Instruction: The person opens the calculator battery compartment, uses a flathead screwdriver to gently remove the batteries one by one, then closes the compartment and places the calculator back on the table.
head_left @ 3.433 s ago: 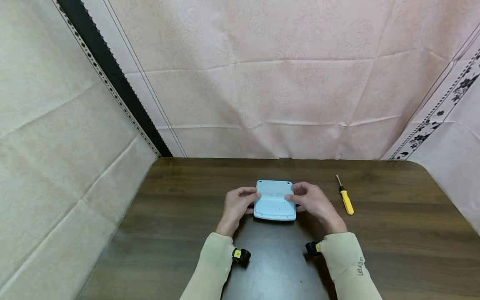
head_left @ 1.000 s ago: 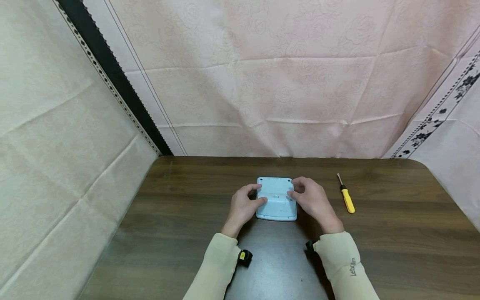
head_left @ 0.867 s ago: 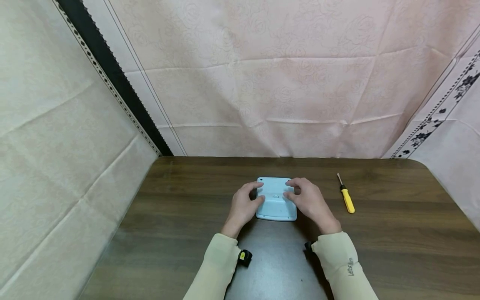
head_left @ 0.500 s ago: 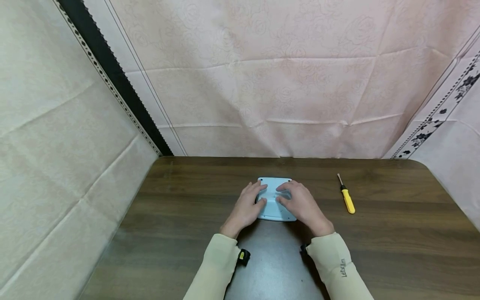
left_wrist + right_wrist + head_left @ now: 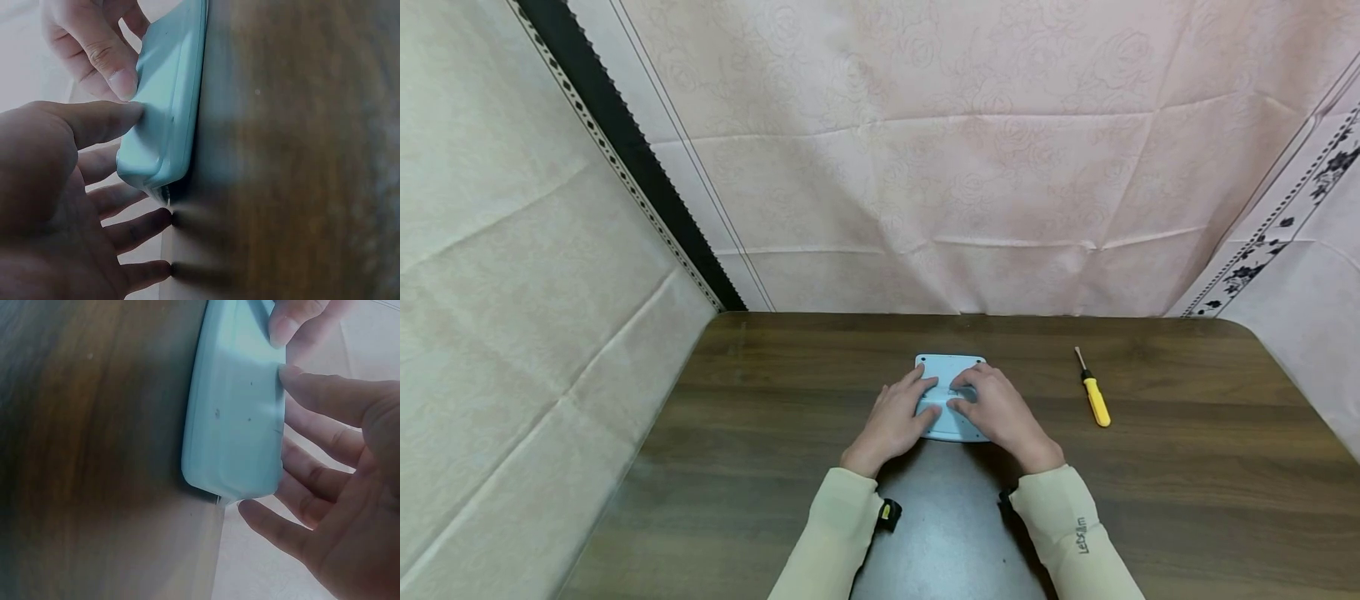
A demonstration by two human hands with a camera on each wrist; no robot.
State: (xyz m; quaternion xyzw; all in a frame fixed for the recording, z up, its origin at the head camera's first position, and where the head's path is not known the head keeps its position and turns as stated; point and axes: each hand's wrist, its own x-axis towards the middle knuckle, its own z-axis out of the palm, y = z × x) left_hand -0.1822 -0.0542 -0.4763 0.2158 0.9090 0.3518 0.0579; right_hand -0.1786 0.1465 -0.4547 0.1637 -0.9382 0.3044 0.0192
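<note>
A light-blue plastic device (image 5: 955, 429), which looks like a desk calculator turned face down, lies flat on the table. Small holes show in its back in the right wrist view (image 5: 250, 434). My left hand (image 5: 891, 422) rests on its left part, thumb and fingertips touching the back with the other fingers spread past the edge. From the right, my right hand (image 5: 1006, 419) lies over the back, its thumb and index fingertip close to the middle. The fingers of both hands are loosely extended. The device's underside is hidden.
A yellow-handled screwdriver (image 5: 1095, 400) lies to the right of the right hand, tip pointing away. The brown wooden table (image 5: 1187, 467) ends at a pale patterned cloth (image 5: 1000, 183) behind it. Another light cloth (image 5: 550, 333) hangs on the left.
Both hands have moved from the device's side edges inward over its back, the right hand shifting left toward the middle. The device stays almost in place; the screwdriver has not moved.
</note>
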